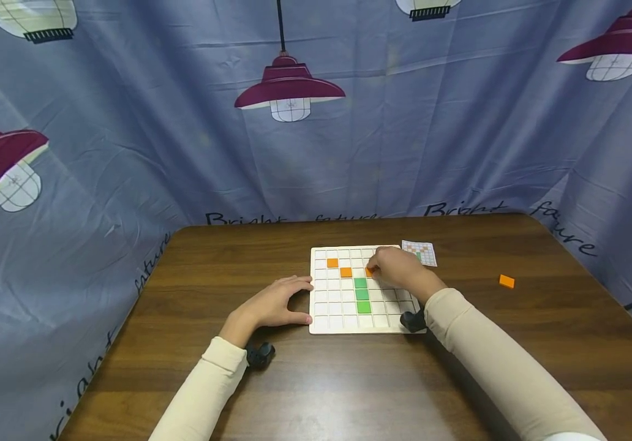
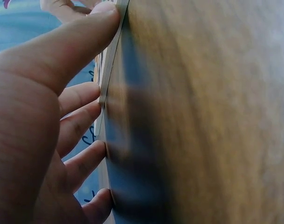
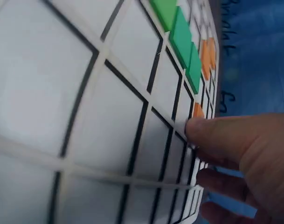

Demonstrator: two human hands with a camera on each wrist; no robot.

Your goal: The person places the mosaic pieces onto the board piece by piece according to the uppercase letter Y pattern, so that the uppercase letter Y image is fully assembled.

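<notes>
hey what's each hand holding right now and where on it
The right hand pinches an orange tile by its right edge, on the grid board. The left hand holds nothing; it rests against the board's left edge.

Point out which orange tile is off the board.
The lone orange tile on the bare table, right of the board. The other orange ones lie in the board's grid squares, one under the right hand.

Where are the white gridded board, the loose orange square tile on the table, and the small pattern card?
white gridded board (image 1: 321, 318), head view, bare lower-left cells.
loose orange square tile (image 1: 506, 281), head view, top face.
small pattern card (image 1: 425, 252), head view, centre.
</notes>
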